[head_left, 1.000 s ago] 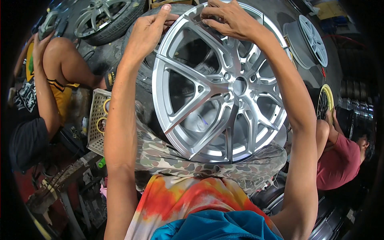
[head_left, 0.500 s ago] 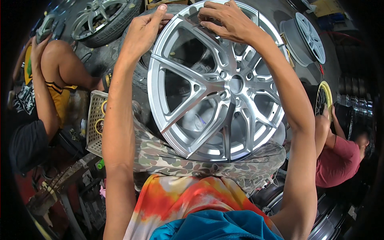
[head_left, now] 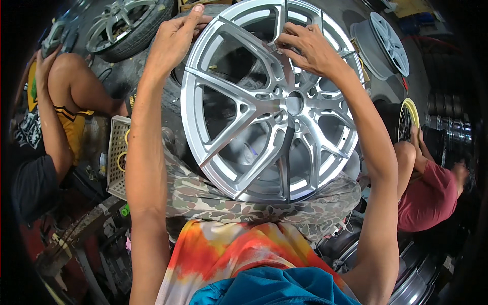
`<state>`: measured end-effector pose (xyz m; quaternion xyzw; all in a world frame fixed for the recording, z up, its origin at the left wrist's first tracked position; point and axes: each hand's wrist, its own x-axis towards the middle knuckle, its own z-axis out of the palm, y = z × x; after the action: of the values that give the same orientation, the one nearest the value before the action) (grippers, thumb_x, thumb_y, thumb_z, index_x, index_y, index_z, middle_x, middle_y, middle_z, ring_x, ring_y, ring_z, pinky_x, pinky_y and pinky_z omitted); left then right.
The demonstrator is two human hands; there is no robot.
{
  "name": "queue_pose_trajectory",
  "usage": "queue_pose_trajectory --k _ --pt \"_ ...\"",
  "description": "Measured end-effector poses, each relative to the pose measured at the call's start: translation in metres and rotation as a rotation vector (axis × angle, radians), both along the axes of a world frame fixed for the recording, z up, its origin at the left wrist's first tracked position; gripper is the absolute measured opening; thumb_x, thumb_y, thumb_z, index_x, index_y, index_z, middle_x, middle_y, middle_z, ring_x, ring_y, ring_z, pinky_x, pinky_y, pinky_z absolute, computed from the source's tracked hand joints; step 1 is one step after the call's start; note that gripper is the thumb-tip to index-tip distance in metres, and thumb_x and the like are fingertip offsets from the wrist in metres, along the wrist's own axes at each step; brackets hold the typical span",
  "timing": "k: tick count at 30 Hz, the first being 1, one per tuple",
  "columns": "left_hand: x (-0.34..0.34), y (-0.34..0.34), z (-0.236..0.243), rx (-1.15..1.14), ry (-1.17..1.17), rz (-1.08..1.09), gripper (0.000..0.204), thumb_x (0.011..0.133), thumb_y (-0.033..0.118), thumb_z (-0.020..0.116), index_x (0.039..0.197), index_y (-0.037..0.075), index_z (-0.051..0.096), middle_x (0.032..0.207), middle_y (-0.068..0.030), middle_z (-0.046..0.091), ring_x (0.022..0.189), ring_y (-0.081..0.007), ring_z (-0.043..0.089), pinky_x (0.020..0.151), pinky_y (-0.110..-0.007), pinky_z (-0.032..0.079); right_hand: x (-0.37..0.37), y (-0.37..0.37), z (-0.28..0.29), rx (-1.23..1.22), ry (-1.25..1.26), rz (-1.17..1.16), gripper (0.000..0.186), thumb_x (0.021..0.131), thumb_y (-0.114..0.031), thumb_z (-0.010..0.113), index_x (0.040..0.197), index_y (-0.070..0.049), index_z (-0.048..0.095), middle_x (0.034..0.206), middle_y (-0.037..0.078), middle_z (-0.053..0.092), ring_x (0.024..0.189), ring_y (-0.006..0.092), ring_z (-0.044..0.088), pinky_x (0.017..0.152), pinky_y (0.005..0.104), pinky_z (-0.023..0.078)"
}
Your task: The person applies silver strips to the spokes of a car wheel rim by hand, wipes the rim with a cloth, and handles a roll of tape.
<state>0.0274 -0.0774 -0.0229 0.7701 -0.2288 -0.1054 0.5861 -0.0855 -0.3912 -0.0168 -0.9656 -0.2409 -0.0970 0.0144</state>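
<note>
A silver multi-spoke alloy wheel rim [head_left: 244, 109] stands tilted on my lap, resting on camouflage trousers [head_left: 213, 201]. My left hand [head_left: 175, 38] grips the rim's upper left edge, thumb on the outer lip. My right hand [head_left: 310, 48] is over the upper spokes near the hub, its fingertips pinched together against a spoke. Whether something small sits between those fingertips is too small to tell.
A seated person in yellow and black [head_left: 51, 117] is at the left, with a white plastic basket [head_left: 118, 152] beside them. A tyred wheel [head_left: 127, 23] lies top left, a silver rim [head_left: 389, 43] top right. A person in red [head_left: 429, 193] holds a yellow-edged wheel [head_left: 406, 119].
My right hand has come off the rim's top edge and moved down onto the upper spokes. The left hand has stayed on the upper left edge, and the wheel has shifted slightly on my lap.
</note>
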Motion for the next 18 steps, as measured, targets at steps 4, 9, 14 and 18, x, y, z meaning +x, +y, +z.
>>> queue_pose_trajectory --k 4,9,14,18 --pt "0.007 0.004 -0.006 -0.016 -0.013 -0.004 0.069 0.106 0.061 0.051 0.126 0.000 0.076 0.116 -0.0117 0.077 0.105 -0.0204 0.066 0.101 -0.034 0.049 -0.002 0.000 -0.005 0.054 -0.019 0.011 0.017 0.100 -0.025 0.064 0.110 -0.011 0.066 0.108 0.007 0.060 0.102 0.0270 0.060 0.093 0.0415 0.040" --pt "0.015 0.006 -0.011 0.012 -0.009 0.002 0.069 0.106 0.061 0.052 0.127 -0.001 0.075 0.117 -0.0129 0.076 0.105 -0.0204 0.067 0.101 -0.033 0.050 0.004 0.011 0.002 -0.005 -0.027 -0.010 0.024 0.100 -0.031 0.063 0.117 -0.014 0.066 0.113 0.007 0.060 0.110 0.0264 0.062 0.094 0.0447 0.038" --pt "0.011 0.002 -0.007 -0.005 0.022 0.000 0.069 0.106 0.061 0.052 0.126 -0.001 0.075 0.115 -0.0138 0.076 0.104 -0.0197 0.066 0.101 -0.032 0.050 -0.019 -0.001 -0.007 -0.002 -0.032 -0.023 0.023 0.098 -0.027 0.066 0.118 -0.015 0.067 0.113 0.007 0.059 0.109 0.0274 0.062 0.097 0.0463 0.040" --pt "0.017 0.006 -0.010 0.024 -0.022 -0.019 0.068 0.106 0.060 0.053 0.126 0.000 0.076 0.112 -0.0131 0.076 0.102 -0.0192 0.067 0.098 -0.032 0.050 -0.039 -0.003 -0.015 -0.018 0.026 -0.122 0.022 0.098 -0.024 0.067 0.118 -0.015 0.068 0.109 0.007 0.058 0.107 0.0260 0.062 0.096 0.0461 0.041"
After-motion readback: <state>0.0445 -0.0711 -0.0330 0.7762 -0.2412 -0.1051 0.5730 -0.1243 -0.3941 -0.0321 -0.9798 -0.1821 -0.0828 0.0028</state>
